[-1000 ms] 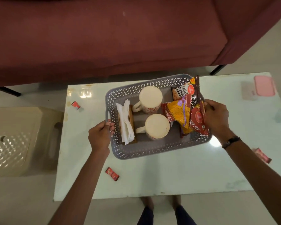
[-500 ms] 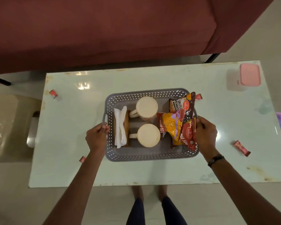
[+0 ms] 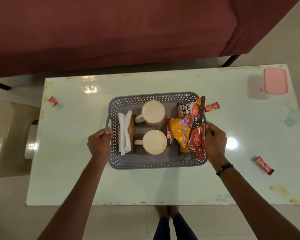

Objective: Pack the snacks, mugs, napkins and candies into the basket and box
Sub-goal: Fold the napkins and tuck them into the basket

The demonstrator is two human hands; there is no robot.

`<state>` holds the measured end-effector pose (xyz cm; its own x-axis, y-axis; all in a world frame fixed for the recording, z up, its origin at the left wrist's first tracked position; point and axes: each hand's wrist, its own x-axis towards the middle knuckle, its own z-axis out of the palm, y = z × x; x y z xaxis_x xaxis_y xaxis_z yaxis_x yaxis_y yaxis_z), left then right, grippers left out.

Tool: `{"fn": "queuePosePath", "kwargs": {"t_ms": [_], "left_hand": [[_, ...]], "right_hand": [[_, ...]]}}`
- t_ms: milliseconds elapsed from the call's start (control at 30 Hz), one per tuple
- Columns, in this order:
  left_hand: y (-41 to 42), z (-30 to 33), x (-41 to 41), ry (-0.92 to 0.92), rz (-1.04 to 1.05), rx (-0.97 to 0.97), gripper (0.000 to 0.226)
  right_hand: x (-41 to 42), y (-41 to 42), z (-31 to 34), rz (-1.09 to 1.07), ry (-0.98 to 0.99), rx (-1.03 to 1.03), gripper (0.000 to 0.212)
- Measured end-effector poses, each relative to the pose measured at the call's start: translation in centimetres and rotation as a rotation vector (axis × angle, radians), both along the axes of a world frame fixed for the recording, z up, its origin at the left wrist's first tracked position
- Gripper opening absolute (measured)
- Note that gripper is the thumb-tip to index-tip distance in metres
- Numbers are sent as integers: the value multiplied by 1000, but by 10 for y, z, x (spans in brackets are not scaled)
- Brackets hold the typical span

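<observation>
Hands — left [image 3: 99, 143], right [image 3: 215, 142] — grip the perforated grey plastic basket's [image 3: 156, 164] loop handles.

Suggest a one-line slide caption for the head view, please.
Both hands, left and right, grip the grey basket of mugs, napkins and snacks; three candies lie loose on the table.

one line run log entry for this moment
hands: left hand and right hand grip basket handles | loose: three candies on table

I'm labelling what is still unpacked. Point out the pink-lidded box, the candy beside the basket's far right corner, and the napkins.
pink-lidded box [image 3: 275, 80]: head view, middle of its lid.
candy [image 3: 211, 107]: head view, middle of its red wrapper.
napkins [image 3: 125, 132]: head view, middle of the white stack.
</observation>
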<state>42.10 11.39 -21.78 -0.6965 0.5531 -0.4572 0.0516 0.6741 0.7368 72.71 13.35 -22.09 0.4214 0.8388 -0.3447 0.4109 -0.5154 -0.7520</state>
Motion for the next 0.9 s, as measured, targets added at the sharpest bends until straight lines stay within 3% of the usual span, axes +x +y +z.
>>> {"fn": "queuePosePath", "kwargs": {"t_ms": [367,500,633,900], "left_hand": [[-8,3,3,59,-106,-14,21],[-10,5,17,217,-140,-60,29],[-13,23,51,412,-272,105,37],[-2,46,170,366,-573,358,32]], "right_hand": [[0,-4,-10,-31,26,3,34],[1,-6,-5,-52,2,34,32],[9,-15,4,-44,-66,107,32],[68,-34,9,12,-121,187,31]]}}
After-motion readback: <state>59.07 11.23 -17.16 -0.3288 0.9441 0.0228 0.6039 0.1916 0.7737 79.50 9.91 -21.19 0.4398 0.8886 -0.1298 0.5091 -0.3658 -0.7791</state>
